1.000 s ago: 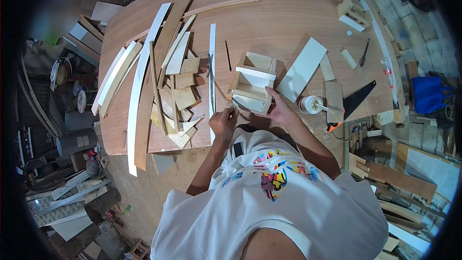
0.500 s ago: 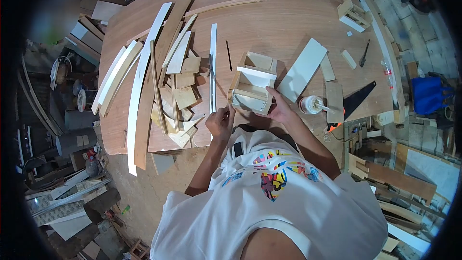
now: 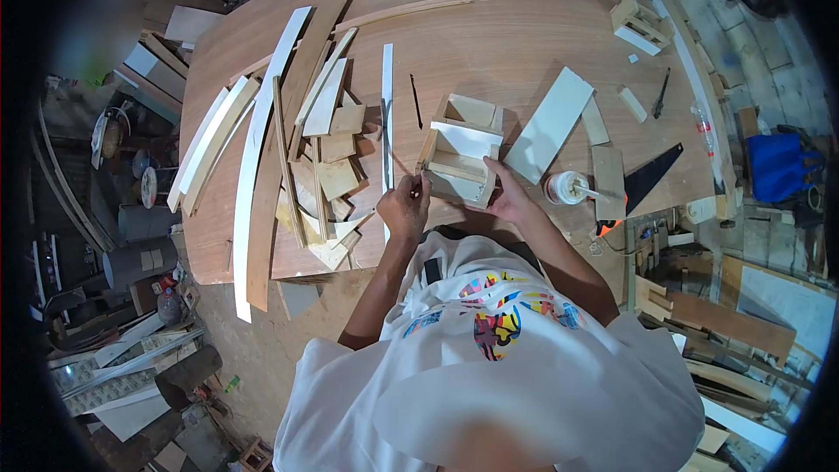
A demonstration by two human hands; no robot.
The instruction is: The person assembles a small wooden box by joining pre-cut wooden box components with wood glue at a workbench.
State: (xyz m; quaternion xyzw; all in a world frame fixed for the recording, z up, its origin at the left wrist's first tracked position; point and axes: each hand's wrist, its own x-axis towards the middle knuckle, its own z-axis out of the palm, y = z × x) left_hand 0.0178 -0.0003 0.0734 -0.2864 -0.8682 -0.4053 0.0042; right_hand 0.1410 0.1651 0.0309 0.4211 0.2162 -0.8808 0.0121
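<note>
A small wooden box with compartments (image 3: 461,153) lies on the wooden table near its front edge. My right hand (image 3: 509,195) is closed round the box's right front corner, thumb on its upper edge. At the box's left front corner is my left hand (image 3: 405,205), its fingers pinched together; whether anything small is between them cannot be made out. A long narrow white strip (image 3: 387,105) lies left of the box, close to my left hand. Right of the box stand a white tub with a brush or stick in it (image 3: 566,188) and a white board (image 3: 551,122).
Wood strips and offcuts (image 3: 336,144) are piled on the table's left half. A handsaw (image 3: 651,179) lies at the right. A small wooden frame (image 3: 641,26) and a screwdriver-like tool (image 3: 662,93) are farther back. A thin black stick (image 3: 415,100) lies behind the box.
My left hand has shifted slightly up along the box's left corner, its fingers turned more upward. My right hand and the box have hardly moved. The view has tilted a little.
</note>
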